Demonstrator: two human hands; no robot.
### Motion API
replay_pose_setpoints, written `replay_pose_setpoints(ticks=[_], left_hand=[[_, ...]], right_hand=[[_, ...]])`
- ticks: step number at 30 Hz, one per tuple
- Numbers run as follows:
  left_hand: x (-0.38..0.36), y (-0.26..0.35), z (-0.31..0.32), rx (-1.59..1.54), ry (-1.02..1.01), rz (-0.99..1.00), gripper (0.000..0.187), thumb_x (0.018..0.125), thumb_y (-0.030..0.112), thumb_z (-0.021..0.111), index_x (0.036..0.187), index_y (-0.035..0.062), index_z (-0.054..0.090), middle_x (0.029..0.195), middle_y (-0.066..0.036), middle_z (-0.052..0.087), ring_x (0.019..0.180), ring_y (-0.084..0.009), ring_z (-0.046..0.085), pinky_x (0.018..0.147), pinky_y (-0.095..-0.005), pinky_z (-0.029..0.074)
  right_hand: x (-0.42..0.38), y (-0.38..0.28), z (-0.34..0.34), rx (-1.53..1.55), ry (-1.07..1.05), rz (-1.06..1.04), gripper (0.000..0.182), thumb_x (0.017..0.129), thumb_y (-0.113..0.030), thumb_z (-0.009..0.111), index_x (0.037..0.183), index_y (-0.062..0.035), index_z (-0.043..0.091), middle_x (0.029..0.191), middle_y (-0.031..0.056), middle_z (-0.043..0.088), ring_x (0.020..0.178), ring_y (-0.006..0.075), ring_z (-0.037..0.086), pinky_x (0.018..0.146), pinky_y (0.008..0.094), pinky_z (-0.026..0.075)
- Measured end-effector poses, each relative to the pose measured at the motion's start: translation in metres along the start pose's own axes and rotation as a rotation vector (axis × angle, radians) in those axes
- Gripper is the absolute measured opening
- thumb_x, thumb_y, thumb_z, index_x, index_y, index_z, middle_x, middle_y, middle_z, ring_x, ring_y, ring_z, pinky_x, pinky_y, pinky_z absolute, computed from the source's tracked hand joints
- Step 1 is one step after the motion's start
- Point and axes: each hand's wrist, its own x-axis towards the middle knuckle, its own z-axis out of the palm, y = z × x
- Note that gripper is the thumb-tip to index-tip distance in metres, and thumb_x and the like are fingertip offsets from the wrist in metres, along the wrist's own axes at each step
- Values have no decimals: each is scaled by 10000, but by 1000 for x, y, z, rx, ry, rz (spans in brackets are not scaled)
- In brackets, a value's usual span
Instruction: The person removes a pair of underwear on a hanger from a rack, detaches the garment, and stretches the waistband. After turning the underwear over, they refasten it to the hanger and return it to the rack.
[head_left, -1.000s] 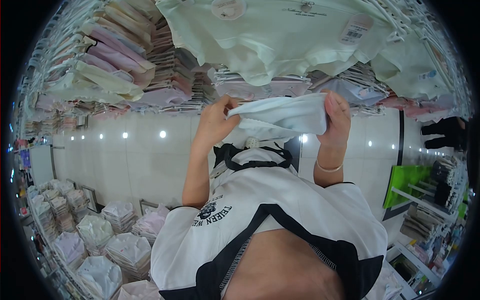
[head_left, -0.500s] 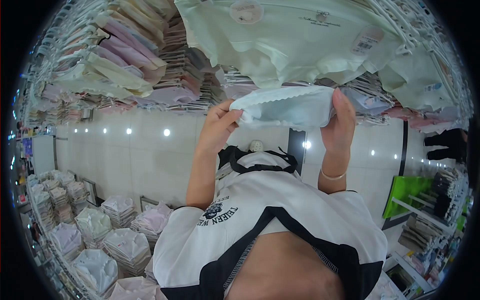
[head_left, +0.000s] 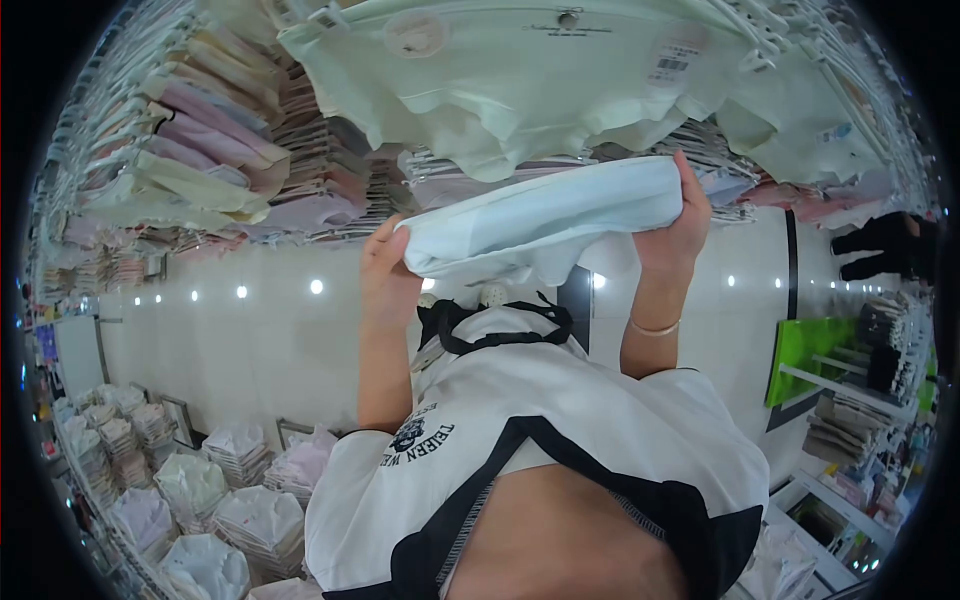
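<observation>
A pale blue pair of briefs (head_left: 545, 215) is stretched sideways between my two hands, its waist edge pulled long and its lower part hanging in loose folds. At its left end, my left hand (head_left: 388, 265) is closed on the fabric, thumb on the near side. My right hand (head_left: 678, 230) grips the other end, slightly higher, with some of its fingers hidden behind the cloth. Just beyond the held pair hang large pale green briefs (head_left: 500, 85), with a round sticker and a barcode label on them.
Hanger rows of pastel underwear (head_left: 215, 140) line the rack ahead. Folded stacks (head_left: 260, 520) stand at lower left. A green panel (head_left: 810, 350) and a shelf of folded garments (head_left: 850, 430) are at right. A person in black trousers (head_left: 885, 245) is at far right.
My left hand has moved left, away from my right, and the briefs are now stretched wider and smoother. Their opening and scalloped edge no longer face me as before. The view has shifted slightly.
</observation>
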Motion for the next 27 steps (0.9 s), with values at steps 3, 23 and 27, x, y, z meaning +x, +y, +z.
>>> replay_pose_setpoints(ticks=[3, 23, 27], left_hand=[[2, -3, 1, 1, -7, -32, 223, 728, 134, 418, 869, -38, 440, 855, -117, 500, 809, -185, 480, 728, -293, 360], [16, -23, 54, 1011, -91, 646, 142, 652, 79, 548, 745, 17, 462, 736, -79, 490, 649, -161, 465, 580, -229, 373], [21, -23, 75, 1034, -361, 522, 150, 653, 105, 555, 707, 2, 461, 668, -87, 482, 603, -173, 468, 559, -236, 384]], right_hand=[[-3, 5, 3, 14, -4, 49, 229, 777, -179, 356, 753, -16, 516, 708, 83, 551, 681, 194, 532, 641, 298, 413], [-27, 18, 30, -877, -456, -53, 291, 786, -197, 408, 570, -6, 450, 489, -38, 369, 444, 29, 285, 382, 180, 218], [-28, 15, 35, -871, -538, -36, 287, 789, -172, 380, 563, -6, 446, 475, -29, 377, 423, 30, 299, 376, 183, 224]])
